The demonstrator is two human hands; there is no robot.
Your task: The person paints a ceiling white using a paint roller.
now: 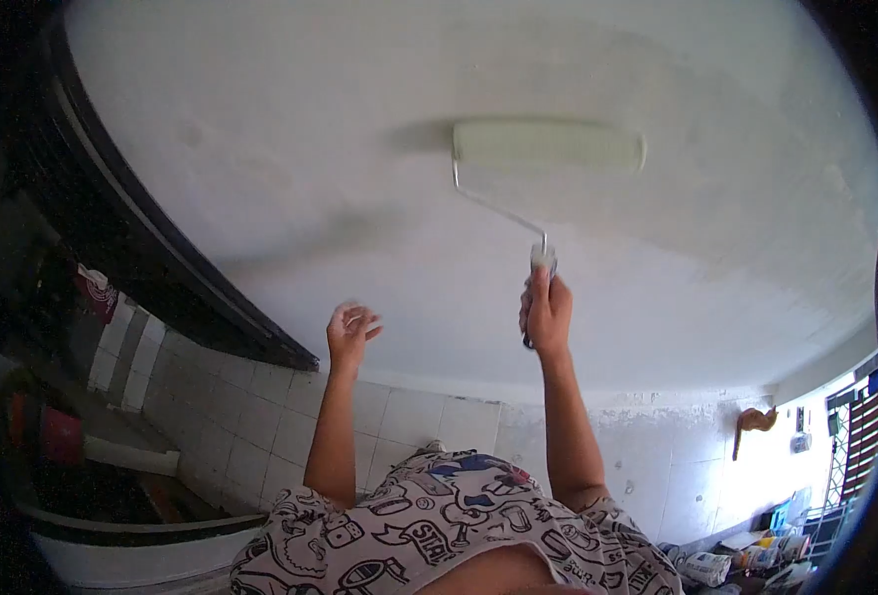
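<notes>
My right hand (546, 312) is raised overhead and shut on the handle of a paint roller (548, 147). The roller's pale sleeve lies flat against the white ceiling (260, 129), and its bent wire frame runs down to my fist. My left hand (351, 332) is also raised, to the left of the roller handle and apart from it. It holds nothing, and its fingers are loosely curled and slightly blurred. Both bare forearms rise from the short sleeves of my patterned shirt (439, 526) at the bottom.
A dark cabinet top or beam (161, 248) runs along the left under the ceiling. Below the ceiling is a white tiled wall (250, 416). A bright window with a grille (855, 436) is at the right, with cluttered containers (746, 555) beneath it.
</notes>
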